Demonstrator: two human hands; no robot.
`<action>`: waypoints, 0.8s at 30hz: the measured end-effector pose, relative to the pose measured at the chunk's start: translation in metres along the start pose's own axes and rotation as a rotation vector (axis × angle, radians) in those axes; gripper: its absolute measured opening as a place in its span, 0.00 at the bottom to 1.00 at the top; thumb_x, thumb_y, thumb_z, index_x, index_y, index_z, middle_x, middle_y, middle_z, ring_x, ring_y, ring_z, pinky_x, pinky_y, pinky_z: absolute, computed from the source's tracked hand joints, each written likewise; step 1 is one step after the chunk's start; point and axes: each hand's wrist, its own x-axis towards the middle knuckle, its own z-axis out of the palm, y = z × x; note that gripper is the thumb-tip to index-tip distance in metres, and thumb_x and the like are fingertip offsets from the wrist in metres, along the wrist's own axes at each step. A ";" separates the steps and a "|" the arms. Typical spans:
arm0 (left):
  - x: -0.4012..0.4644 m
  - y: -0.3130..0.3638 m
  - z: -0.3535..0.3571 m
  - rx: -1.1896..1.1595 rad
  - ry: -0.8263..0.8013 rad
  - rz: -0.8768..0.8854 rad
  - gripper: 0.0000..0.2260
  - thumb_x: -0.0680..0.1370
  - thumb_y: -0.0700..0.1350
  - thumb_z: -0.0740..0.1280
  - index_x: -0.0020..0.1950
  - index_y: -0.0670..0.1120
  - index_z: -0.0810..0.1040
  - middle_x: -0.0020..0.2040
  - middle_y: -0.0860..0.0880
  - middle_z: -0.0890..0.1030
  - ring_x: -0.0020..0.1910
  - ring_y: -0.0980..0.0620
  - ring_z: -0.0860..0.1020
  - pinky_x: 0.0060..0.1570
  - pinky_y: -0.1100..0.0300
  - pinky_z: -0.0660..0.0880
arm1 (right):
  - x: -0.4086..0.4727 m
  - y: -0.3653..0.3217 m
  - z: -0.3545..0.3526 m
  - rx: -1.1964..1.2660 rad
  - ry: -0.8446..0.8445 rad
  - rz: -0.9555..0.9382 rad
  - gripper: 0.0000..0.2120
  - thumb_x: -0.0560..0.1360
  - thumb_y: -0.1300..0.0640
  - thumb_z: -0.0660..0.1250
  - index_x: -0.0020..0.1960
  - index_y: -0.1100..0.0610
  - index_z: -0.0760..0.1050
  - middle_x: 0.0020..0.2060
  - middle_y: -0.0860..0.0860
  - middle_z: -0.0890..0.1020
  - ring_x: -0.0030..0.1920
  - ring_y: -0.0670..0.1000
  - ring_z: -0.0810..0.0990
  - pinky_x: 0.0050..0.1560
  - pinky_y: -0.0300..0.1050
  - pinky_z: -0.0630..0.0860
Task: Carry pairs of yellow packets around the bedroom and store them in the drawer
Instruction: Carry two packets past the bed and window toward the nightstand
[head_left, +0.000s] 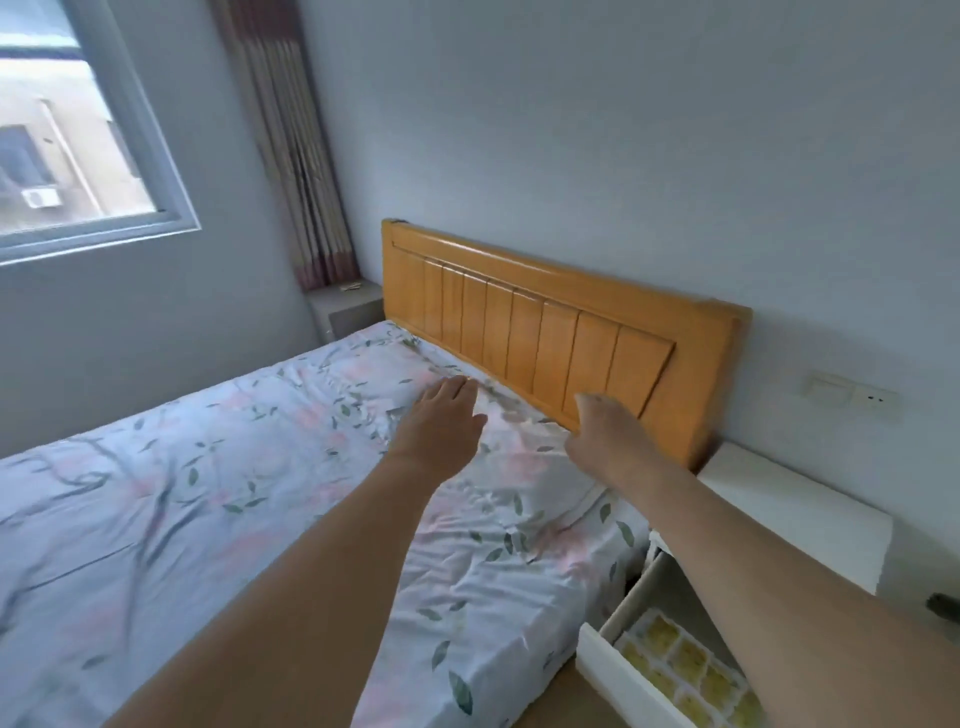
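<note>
Pale grey-blue bedroom walls (571, 130) enclose what I have on the head view: a white-framed window (78, 156) at upper left, a striped pink-and-beige curtain (291, 156) gathered in the corner, and below it a small grey bedside cabinet (348, 306) with some small thing on top that I cannot identify. Item: one bed with a white sheet printed in pink blossoms and green leaves (208, 467), rumpled, filling the left and middle. Item: one honey-coloured wooden slatted headboard (545, 322) flat against the far wall. Item: one white wall switch and socket plate (852, 395) to the right of the headboard. Item: one white bedside cabinet (795, 509) just beside the bed's near corner, its white drawer (618, 670) pulled out at lower right. Item: yellow packets in clear compartmented sheets (680, 665), lying flat inside that drawer, partly hidden behind my right forearm. Item: my left hand (441, 421), stretched out over the sheet near the headboard, fingers straight and close together, holding nothing that I can see. Item: my right hand (602, 431), reaching toward the lower edge of the headboard, blurred; fingers look loosely bent and empty, though whether they touch the wood or the sheet I cannot tell. Both hands lie well apart from the drawer
</note>
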 end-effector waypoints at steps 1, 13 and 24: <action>-0.020 -0.021 -0.011 0.022 0.012 -0.044 0.23 0.83 0.50 0.58 0.76 0.43 0.61 0.75 0.47 0.64 0.75 0.47 0.60 0.73 0.54 0.59 | -0.002 -0.025 0.009 0.007 -0.024 -0.049 0.21 0.78 0.58 0.59 0.70 0.61 0.65 0.68 0.58 0.69 0.67 0.58 0.68 0.65 0.49 0.69; -0.363 -0.260 -0.181 0.190 0.258 -0.775 0.23 0.82 0.48 0.61 0.74 0.41 0.65 0.73 0.43 0.68 0.73 0.44 0.64 0.72 0.54 0.59 | -0.128 -0.397 0.111 0.106 -0.137 -0.757 0.21 0.74 0.60 0.64 0.65 0.64 0.70 0.62 0.59 0.75 0.64 0.59 0.73 0.63 0.46 0.69; -0.791 -0.372 -0.325 0.344 0.355 -1.282 0.23 0.83 0.48 0.57 0.77 0.43 0.61 0.77 0.46 0.63 0.75 0.47 0.60 0.71 0.56 0.58 | -0.428 -0.734 0.213 0.250 -0.341 -1.258 0.07 0.71 0.63 0.61 0.50 0.62 0.70 0.50 0.57 0.76 0.54 0.60 0.76 0.46 0.45 0.69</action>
